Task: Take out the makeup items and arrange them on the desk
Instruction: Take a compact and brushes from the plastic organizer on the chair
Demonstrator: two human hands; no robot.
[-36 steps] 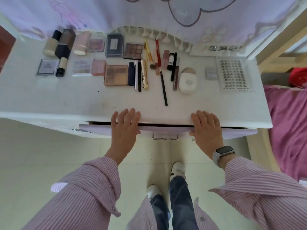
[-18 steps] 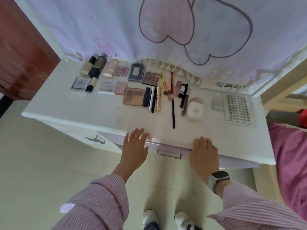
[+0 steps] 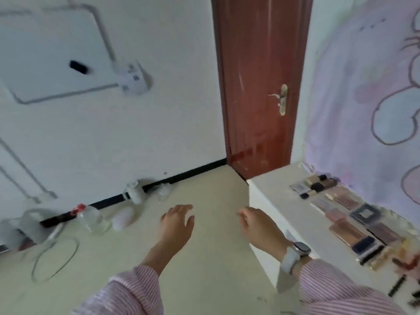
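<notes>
Now both hands empty, held over the pale floor.
Left hand [image 3: 177, 223] and right hand [image 3: 259, 226] loosely spread, touching nothing; makeup rows [image 3: 354, 223] on the white tabletop [image 3: 284, 201] beside.

A single head-worn camera looks forward and down across the floor [image 3: 204, 223] toward a red-brown door [image 3: 261, 76] and white wall [image 3: 159, 121]. The desk [image 3: 284, 201] sits near, along the right edge, blurred.

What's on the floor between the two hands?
In the head view, nothing: only bare pale floor shows between the left hand and the right hand. Both are held apart, holding nothing.
</notes>
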